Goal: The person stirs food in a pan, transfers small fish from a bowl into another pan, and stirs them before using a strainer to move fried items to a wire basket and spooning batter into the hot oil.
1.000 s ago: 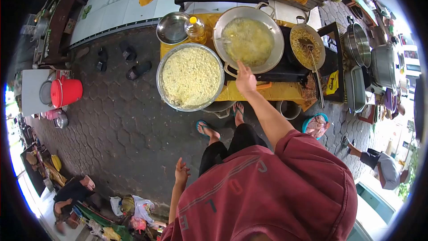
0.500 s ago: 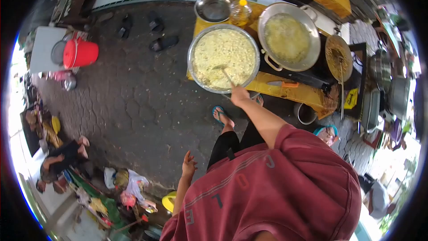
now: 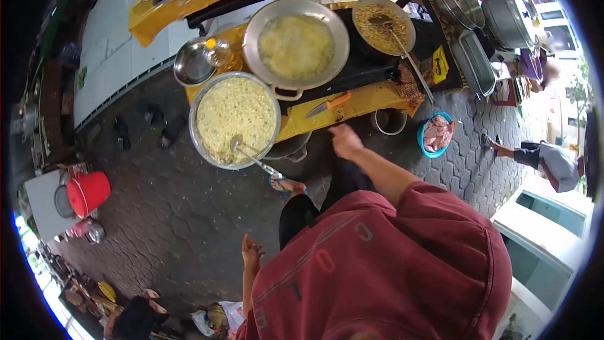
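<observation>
My right hand (image 3: 346,143) is in front of the table's edge, apart from everything, with a finger stretched out and nothing visible in it. Below the basin, near my leg, my left hand (image 3: 252,252) hangs with its fingers spread and holds nothing. A wide metal basin (image 3: 192,131) holds pale yellow batter with green bits. Leaning in it is a metal ladle (image 3: 259,164), its handle sticking out over the near rim. Closest to my right hand on the table lies a knife with an orange handle (image 3: 338,101).
Behind the basin stands a large wok (image 3: 340,38) of bubbling oil. A smaller pan (image 3: 409,31) holds brown food and a long-handled utensil. An oil bottle (image 3: 221,56) and metal bowl (image 3: 187,74) stand beside the basin. A blue tub (image 3: 423,146) is on the ground; a person (image 3: 560,167) is at right.
My right hand has let go of the ladle and moved right, away from the basin. The ladle now rests on the basin's rim. My view has turned to the right.
</observation>
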`<state>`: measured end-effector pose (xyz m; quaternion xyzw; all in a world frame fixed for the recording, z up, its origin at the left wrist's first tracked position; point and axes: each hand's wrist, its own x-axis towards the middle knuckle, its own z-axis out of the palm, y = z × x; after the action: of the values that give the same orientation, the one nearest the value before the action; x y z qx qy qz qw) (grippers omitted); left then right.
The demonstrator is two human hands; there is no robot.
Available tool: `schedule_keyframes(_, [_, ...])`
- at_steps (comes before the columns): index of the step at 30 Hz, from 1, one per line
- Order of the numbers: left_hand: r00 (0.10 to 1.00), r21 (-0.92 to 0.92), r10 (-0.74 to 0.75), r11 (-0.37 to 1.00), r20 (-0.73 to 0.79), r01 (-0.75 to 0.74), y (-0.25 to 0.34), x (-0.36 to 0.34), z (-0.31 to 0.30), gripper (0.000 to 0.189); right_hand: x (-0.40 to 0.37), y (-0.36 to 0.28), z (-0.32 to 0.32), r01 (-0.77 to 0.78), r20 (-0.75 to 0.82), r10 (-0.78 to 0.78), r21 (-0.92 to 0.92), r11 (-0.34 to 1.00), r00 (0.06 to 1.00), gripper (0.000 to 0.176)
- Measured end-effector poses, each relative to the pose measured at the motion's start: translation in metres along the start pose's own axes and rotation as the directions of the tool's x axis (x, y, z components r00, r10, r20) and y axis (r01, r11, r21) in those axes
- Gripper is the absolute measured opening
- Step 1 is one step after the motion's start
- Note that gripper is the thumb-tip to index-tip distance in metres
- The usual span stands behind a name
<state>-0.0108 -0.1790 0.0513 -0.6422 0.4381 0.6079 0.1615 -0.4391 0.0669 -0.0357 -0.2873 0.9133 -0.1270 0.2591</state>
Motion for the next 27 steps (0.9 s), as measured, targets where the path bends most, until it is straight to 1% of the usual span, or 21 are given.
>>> schedule_keyframes(1, [1.0, -0.011, 0.011, 1.0, -0.021, -0.011, 0.015, -0.002, 0.012, 0.051, -0.003, 0.015, -0.048, -0.143, -0.144, 0.17, 0.183, 0.973, 0.975, 0.035])
schedule_keyframes(2, [1.0, 0.0, 0.023, 1.0, -0.018, -0.023, 0.027, -0.004, 0.026, 0.051, -0.01, 0.037, -0.084, -0.333, -0.293, 0.347, 0.1, 0.938, 0.891, 0.035])
schedule_keyframes(3, [0.997, 0.023, 0.074, 0.997, -0.012, -0.073, 0.037, -0.007, 0.04, 0.049, -0.011, 0.065, -0.119, -0.37, -0.467, 0.342, 0.034, 0.928, 0.815, 0.037])
schedule_keyframes(4, [0.992, 0.042, 0.122, 0.992, -0.006, -0.122, 0.046, -0.009, 0.058, 0.048, -0.012, 0.086, -0.155, -0.481, -0.584, 0.39, -0.001, 0.877, 0.712, 0.04])
schedule_keyframes(6, [0.994, 0.083, 0.114, 0.99, -0.004, -0.113, 0.058, -0.019, 0.1, 0.048, -0.004, 0.172, -0.176, -0.604, -0.739, 0.45, 0.073, 0.793, 0.501, 0.044])
schedule_keyframes(7, [0.995, 0.124, 0.103, 0.987, 0.0, -0.102, 0.065, -0.024, 0.118, 0.047, -0.003, 0.191, -0.192, -0.608, -0.737, 0.463, 0.089, 0.789, 0.492, 0.044])
schedule_keyframes(8, [0.994, 0.138, 0.113, 0.984, -0.004, -0.111, 0.067, -0.023, 0.135, 0.047, -0.005, 0.202, -0.216, -0.713, -0.599, 0.644, 0.165, 0.682, 0.477, 0.045])
schedule_keyframes(9, [0.991, 0.243, 0.112, 0.962, 0.075, -0.127, 0.066, -0.021, 0.153, 0.047, -0.005, 0.218, -0.232, -0.805, -0.434, 0.791, 0.211, 0.555, 0.432, 0.046])
schedule_keyframes(10, [0.983, 0.341, 0.102, 0.928, 0.153, -0.149, 0.066, -0.019, 0.169, 0.047, -0.001, 0.242, -0.234, -0.803, -0.431, 0.795, 0.224, 0.553, 0.427, 0.046])
schedule_keyframes(11, [0.982, 0.346, 0.114, 0.924, 0.153, -0.161, 0.074, -0.023, 0.185, 0.047, 0.007, 0.271, -0.226, -0.817, -0.216, 0.836, 0.195, 0.543, 0.504, 0.046])
schedule_keyframes(12, [0.968, 0.409, 0.13, 0.888, 0.214, -0.21, 0.086, -0.031, 0.203, 0.047, 0.017, 0.309, -0.21, -0.824, 0.009, 0.834, 0.162, 0.543, 0.551, 0.045])
schedule_keyframes(13, [0.951, 0.465, 0.142, 0.846, 0.275, -0.26, 0.096, -0.037, 0.219, 0.047, 0.038, 0.382, -0.149, -0.718, 0.054, 0.737, -0.185, 0.671, 0.674, 0.045])
schedule_keyframes(14, [0.948, 0.465, 0.156, 0.842, 0.276, -0.274, 0.102, -0.039, 0.231, 0.047, 0.023, 0.326, -0.206, -0.744, 0.133, 0.733, 0.061, 0.666, 0.667, 0.045])
schedule_keyframes(16, [0.951, 0.435, 0.184, 0.856, 0.247, -0.279, 0.118, -0.04, 0.249, 0.047, 0.014, 0.301, -0.218, -0.632, -0.131, 0.62, -0.077, 0.771, 0.773, 0.039])
schedule_keyframes(17, [0.949, 0.442, 0.195, 0.849, 0.249, -0.29, 0.127, -0.043, 0.254, 0.047, 0.016, 0.302, -0.219, -0.635, -0.138, 0.623, -0.062, 0.77, 0.77, 0.039])
schedule_keyframes(19, [0.955, 0.384, 0.211, 0.881, 0.207, -0.277, 0.14, -0.05, 0.263, 0.048, 0.014, 0.304, -0.218, -0.497, -0.197, 0.539, 0.226, 0.838, 0.819, 0.026])
schedule_keyframes(20, [0.952, 0.387, 0.218, 0.876, 0.213, -0.287, 0.144, -0.051, 0.266, 0.048, 0.014, 0.303, -0.222, -0.501, -0.132, 0.545, 0.263, 0.824, 0.828, 0.025])
schedule_keyframes(23, [0.968, 0.388, 0.191, 0.89, 0.161, -0.24, 0.146, -0.049, 0.266, 0.048, 0.014, 0.295, -0.229, -0.536, -0.21, 0.587, 0.255, 0.805, 0.782, 0.029])
schedule_keyframes(25, [0.982, 0.413, 0.168, 0.89, 0.092, -0.191, 0.136, -0.043, 0.263, 0.048, 0.016, 0.289, -0.232, -0.577, 0.144, 0.566, 0.341, 0.742, 0.812, 0.038])
schedule_keyframes(26, [0.983, 0.406, 0.167, 0.895, 0.081, -0.186, 0.133, -0.047, 0.263, 0.048, 0.017, 0.285, -0.228, -0.569, 0.147, 0.555, 0.338, 0.75, 0.819, 0.038])
schedule_keyframes(27, [0.98, 0.44, 0.173, 0.876, 0.098, -0.199, 0.13, -0.052, 0.262, 0.048, 0.017, 0.28, -0.223, -0.576, 0.149, 0.557, 0.252, 0.778, 0.817, 0.038])
